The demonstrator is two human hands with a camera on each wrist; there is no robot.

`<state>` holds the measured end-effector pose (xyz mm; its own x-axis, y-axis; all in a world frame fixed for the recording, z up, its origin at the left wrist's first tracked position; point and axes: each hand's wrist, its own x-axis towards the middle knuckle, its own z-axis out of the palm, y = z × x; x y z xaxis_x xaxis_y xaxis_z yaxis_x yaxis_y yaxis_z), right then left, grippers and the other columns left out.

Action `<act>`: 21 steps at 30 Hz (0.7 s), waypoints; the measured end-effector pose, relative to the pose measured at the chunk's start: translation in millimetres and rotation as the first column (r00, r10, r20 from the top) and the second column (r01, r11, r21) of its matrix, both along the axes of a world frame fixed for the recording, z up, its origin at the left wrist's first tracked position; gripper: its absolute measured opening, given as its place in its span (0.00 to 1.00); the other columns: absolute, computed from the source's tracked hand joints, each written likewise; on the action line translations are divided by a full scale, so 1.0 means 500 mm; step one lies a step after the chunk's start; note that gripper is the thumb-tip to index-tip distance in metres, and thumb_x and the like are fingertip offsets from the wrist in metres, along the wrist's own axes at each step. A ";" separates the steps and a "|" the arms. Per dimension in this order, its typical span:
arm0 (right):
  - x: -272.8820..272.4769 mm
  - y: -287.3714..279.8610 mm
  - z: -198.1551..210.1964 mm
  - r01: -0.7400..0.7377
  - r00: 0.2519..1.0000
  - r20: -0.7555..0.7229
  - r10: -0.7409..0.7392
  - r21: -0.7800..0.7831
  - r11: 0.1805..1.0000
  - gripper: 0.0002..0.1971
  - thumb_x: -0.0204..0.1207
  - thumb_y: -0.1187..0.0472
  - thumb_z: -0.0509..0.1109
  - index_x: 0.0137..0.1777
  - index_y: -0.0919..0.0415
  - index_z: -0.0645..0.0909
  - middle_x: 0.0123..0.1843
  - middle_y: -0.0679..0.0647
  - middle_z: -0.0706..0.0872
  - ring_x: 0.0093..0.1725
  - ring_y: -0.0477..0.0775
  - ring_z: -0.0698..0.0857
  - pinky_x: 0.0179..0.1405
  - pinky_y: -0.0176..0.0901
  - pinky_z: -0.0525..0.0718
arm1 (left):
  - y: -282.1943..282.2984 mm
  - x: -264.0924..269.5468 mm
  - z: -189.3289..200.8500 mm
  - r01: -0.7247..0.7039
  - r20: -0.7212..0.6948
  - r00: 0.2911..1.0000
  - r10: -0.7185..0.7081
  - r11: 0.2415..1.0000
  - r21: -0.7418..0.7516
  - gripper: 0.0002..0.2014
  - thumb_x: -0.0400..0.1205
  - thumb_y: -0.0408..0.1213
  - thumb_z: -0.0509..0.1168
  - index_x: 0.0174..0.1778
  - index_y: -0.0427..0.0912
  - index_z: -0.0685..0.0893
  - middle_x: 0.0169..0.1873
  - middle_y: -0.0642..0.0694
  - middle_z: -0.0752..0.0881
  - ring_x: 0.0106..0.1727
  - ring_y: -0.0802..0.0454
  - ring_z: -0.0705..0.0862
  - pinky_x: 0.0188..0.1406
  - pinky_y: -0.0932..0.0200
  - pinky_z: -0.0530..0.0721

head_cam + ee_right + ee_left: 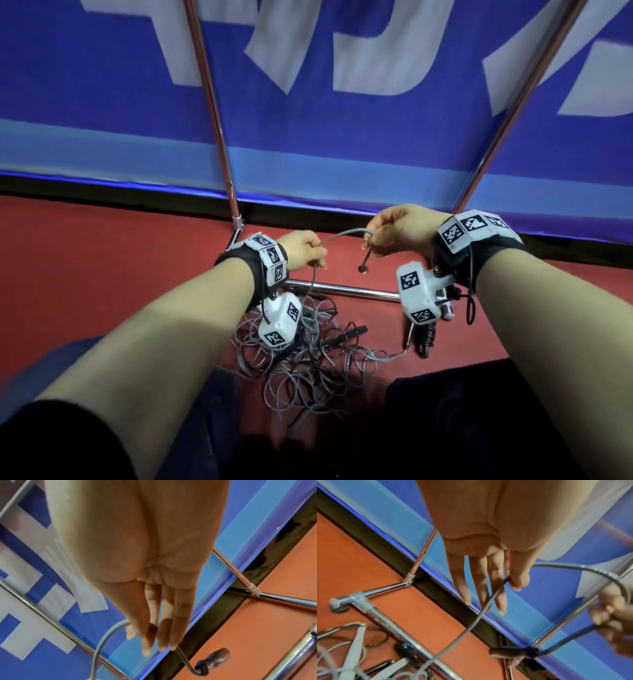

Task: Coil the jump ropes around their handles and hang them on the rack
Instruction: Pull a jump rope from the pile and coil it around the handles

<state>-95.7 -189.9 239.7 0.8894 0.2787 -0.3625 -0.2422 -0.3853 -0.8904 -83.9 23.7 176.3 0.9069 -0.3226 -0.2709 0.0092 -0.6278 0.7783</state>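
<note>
- Red floor point(102, 274), blue banner point(342, 137) with white lettering behind; chrome rack point(342, 291) stands on the floor against the banner, base bar running between the hands.
- Left hand point(305, 250) pinches a grey rope point(342, 234) between thumb and forefinger; other fingers straight in the left wrist view.
- Right hand point(400, 229) pinches the same rope near its free end; short tail hangs below the fingers, ending in a small dark end cap point(363, 269).
- Rope arches between the two hands, then drops from the left hand to the pile.
- Tangled pile of ropes point(308, 363), grey and black, on the floor near the rack's base bar, between the knees; black handles point(352, 334) and light handles point(353, 655) mixed in.
- Progress: early, by my read. No coiled rope visible, nothing seen hanging on the visible rack parts. Left: untangle, coil each, hang all.
</note>
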 end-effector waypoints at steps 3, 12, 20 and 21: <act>-0.001 0.002 0.023 0.080 0.996 0.052 -0.079 -0.031 0.996 0.13 0.76 0.82 0.63 0.36 0.67 0.78 0.38 0.63 0.86 0.34 0.56 0.84 0.40 0.43 0.86 | 0.008 0.011 0.064 -0.107 0.043 0.993 0.114 0.985 -0.137 0.10 0.83 0.37 0.65 0.36 0.44 0.77 0.35 0.47 0.88 0.38 0.58 0.86 0.35 0.60 0.84; 0.011 0.070 0.039 0.200 0.966 0.166 -0.196 -0.008 0.980 0.23 0.77 0.79 0.64 0.69 0.63 0.70 0.57 0.64 0.78 0.26 0.60 0.81 0.27 0.45 0.83 | -0.003 0.035 0.182 -0.162 0.242 0.938 0.249 0.930 -0.330 0.10 0.78 0.28 0.70 0.32 0.37 0.80 0.29 0.41 0.84 0.26 0.59 0.84 0.36 0.62 0.88; 0.037 0.134 0.058 0.112 0.831 0.521 0.197 -0.503 0.857 0.05 0.75 0.67 0.68 0.48 0.66 0.83 0.49 0.66 0.88 0.47 0.64 0.85 0.43 0.46 0.80 | -0.021 0.044 0.148 -0.117 0.388 0.907 0.167 0.982 -0.149 0.06 0.74 0.27 0.71 0.39 0.43 0.84 0.30 0.54 0.82 0.34 0.55 0.80 0.41 0.62 0.77; 0.041 0.132 0.051 0.134 0.813 0.521 0.260 -0.602 0.787 0.04 0.76 0.64 0.68 0.43 0.65 0.82 0.47 0.67 0.87 0.49 0.65 0.83 0.42 0.44 0.76 | -0.018 0.048 0.141 -0.115 0.376 0.912 0.162 0.983 -0.143 0.08 0.74 0.25 0.70 0.41 0.44 0.82 0.32 0.54 0.82 0.35 0.54 0.81 0.41 0.62 0.79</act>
<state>-75.0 -123.7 265.2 0.9659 0.2476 0.0757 0.2555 -0.8642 -0.4334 -59.6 14.9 246.6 0.9711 -0.1942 0.1390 -0.2249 -0.5476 0.8059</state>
